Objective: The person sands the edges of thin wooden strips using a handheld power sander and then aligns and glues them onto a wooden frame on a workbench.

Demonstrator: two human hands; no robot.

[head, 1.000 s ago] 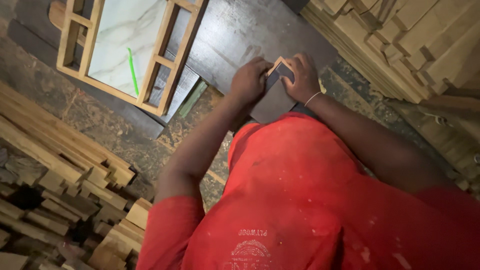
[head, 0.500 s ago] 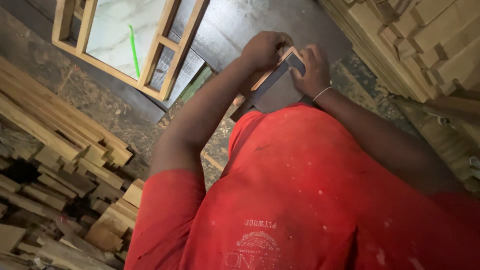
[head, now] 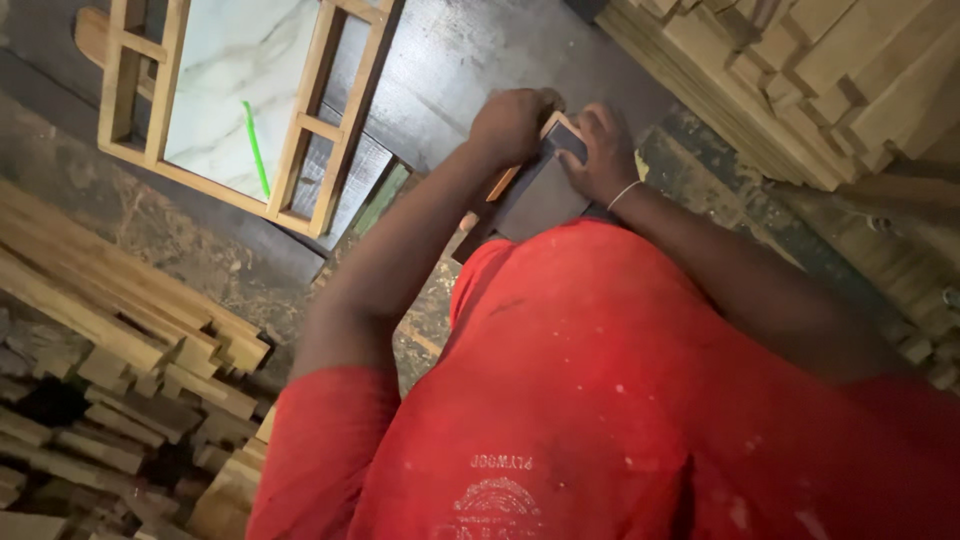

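1. The left hand (head: 512,125) is curling shut over the top left edge of a small dark block (head: 540,185) w/ a pale wood edge. The arm is bending at the elbow and reaching up & away from the body.
2. The right hand (head: 600,150) is gripping the block's right side, fingers closing round the top corner. A thin light band is sitting on that wrist.
3. The block is sitting between both hands, just above the red shirt (head: 620,400), over the dark worktop (head: 460,60). It is looking flat & smooth, w/ a thin orange-brown strip along one side.
4. The worktop is looking dark, scratched & a bit shiny.
5. A pale wood frame (head: 300,150) is lying on the worktop, well apart from the hands, w/ a white marble-look sheet (head: 235,80) under it. A thin green stick (head: 256,148) is lying on the sheet.
6. Wood strips (head: 130,330) are piling up at the left, rough & cut short. More planks (head: 800,80) are stacking at the top right.
7. The shirt & arms are hiding the lower part of the block.
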